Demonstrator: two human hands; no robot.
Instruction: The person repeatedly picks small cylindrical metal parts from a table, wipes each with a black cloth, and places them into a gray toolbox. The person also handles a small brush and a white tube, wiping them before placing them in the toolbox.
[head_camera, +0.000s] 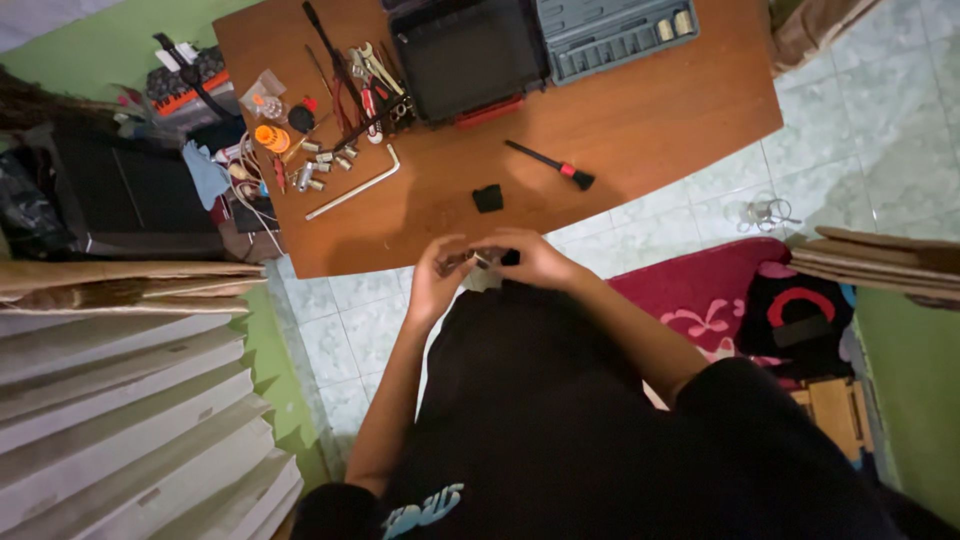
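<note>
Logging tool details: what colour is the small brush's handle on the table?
Black, with a red band near the bristles; the brush shows in the head view.

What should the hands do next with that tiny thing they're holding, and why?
Probably bring it down over the wooden table. The left hand and right hand pinch a small dark part together at the table's near edge, above the tiled floor. It is too small to identify, and if it slipped there, it would likely fall to the tiles.

Beyond the fingers (470, 262), the brown wooden surface (640, 120) carries a small black block (488, 198), brush (552, 165), bent hex key (355, 186) and open tool case (470, 55).
</note>
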